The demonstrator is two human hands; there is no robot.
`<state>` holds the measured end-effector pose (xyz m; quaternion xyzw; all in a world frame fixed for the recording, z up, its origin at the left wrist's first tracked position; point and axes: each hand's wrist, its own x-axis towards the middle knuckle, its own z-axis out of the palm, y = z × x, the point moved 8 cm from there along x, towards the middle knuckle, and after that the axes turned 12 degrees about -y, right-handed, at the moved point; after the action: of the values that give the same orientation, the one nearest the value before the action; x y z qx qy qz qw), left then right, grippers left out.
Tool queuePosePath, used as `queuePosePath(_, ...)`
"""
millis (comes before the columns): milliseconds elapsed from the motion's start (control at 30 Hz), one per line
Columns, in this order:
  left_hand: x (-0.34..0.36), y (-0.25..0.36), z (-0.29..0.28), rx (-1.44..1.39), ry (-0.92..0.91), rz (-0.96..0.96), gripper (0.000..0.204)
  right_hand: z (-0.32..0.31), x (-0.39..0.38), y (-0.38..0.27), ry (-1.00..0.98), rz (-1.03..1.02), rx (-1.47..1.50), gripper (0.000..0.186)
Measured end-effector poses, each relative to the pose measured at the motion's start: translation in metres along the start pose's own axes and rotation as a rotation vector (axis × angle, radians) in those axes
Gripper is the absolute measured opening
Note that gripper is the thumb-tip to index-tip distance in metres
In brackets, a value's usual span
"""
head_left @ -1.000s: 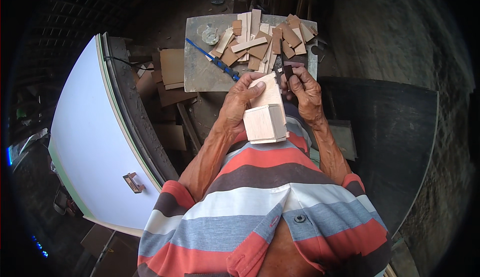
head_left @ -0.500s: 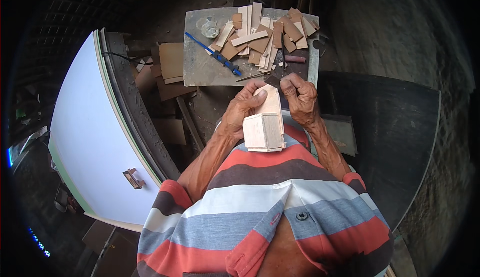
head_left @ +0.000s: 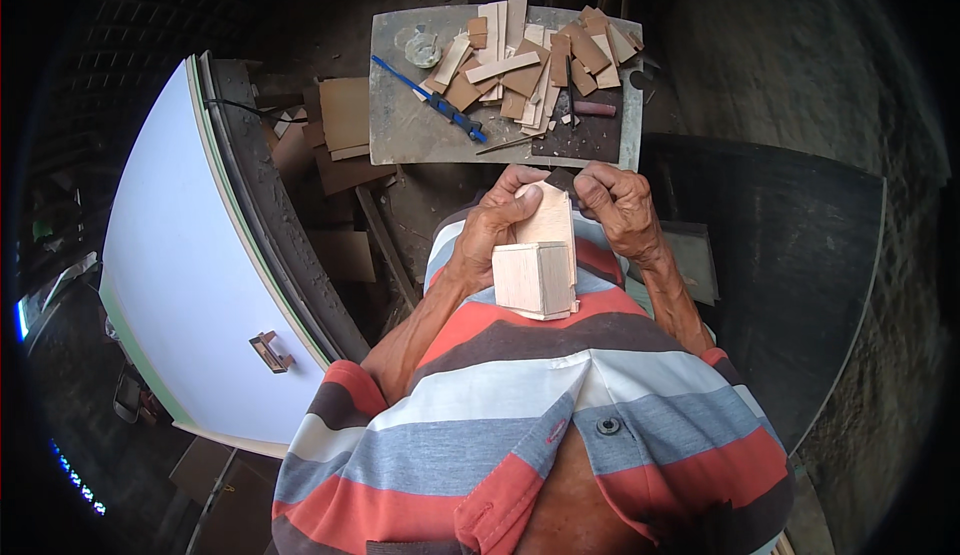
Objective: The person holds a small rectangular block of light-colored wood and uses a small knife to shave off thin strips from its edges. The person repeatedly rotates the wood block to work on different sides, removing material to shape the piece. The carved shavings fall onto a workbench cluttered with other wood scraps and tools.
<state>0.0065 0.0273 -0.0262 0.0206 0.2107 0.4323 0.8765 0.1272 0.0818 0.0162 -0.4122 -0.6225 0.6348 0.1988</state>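
In front of my chest, my left hand [head_left: 497, 223] is closed round the upper part of a small pale wooden box [head_left: 532, 280]. The box has a flat back board rising above it, and my thumb presses on that board. My right hand [head_left: 622, 212] is closed, pinching a small dark sheet [head_left: 563, 178] that looks like sandpaper. The sheet lies at the top edge of the back board, between my two hands. Part of it is hidden by my fingers.
Ahead stands a low worktable [head_left: 400, 140] with a heap of thin wood pieces [head_left: 520, 70], a blue cutter knife [head_left: 455, 118] and a reddish stick [head_left: 595, 110]. A large white panel [head_left: 200, 285] on my left carries a small wooden piece [head_left: 270, 352]. A dark board [head_left: 780, 255] leans at right.
Both hands and the wooden box appear slightly lower and further right in the picture. The dark sheet has shifted along the top of the back board. Both grips stay the same.
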Motion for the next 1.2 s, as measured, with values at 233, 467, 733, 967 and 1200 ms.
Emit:
queuePosePath(233, 0.002, 0.008, 0.001, 0.111, 0.052, -0.007, 0.023, -0.006, -0.012, 0.003, 0.282, -0.006, 0.113, 0.029)
queuePosePath(467, 0.004, 0.018, -0.003, 0.197, 0.065, -0.028, 0.024, -0.009, -0.02, 0.014, 0.364, -0.011, -0.038, 0.014)
queuePosePath(733, 0.005, 0.025, -0.009, 0.139, 0.085, 0.022, 0.027, 0.003, -0.018, -0.003, 0.283, -0.11, -0.113, 0.016)
queuePosePath(967, 0.005, 0.025, -0.009, 0.244, 0.035, 0.024, 0.023, 0.002, -0.018, 0.009, 0.289, 0.015, -0.128, 0.014)
queuePosePath(1200, 0.008, 0.025, -0.009, 0.23, 0.048, 0.016, 0.019, 0.006, -0.022, 0.006, 0.282, -0.093, 0.095, 0.009)
